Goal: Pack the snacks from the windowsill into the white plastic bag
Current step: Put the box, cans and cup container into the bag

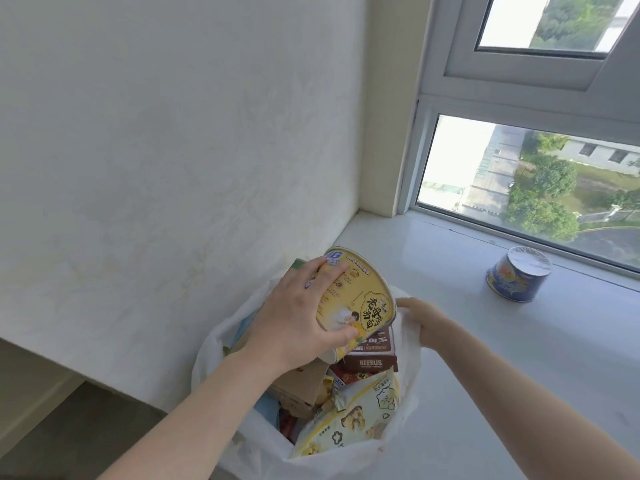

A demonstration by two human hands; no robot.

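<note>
My left hand [298, 317] grips a yellow instant noodle cup [360, 299], tilted on its side over the open mouth of the white plastic bag [410, 355]. My right hand [427, 318] pinches the bag's right rim and holds it open. Inside the bag lie a brown box [372, 358], a cardboard box [298, 386], a yellow popcorn packet [356, 420] and other wrappers. A blue can with a silver lid [519, 273] stands upright on the white windowsill [502, 358], to the right of the bag and apart from both hands.
A white wall [173, 168] rises to the left of the sill. The window [526, 174] runs along the sill's far edge. The bag hangs at the sill's left end, above the floor [69, 438].
</note>
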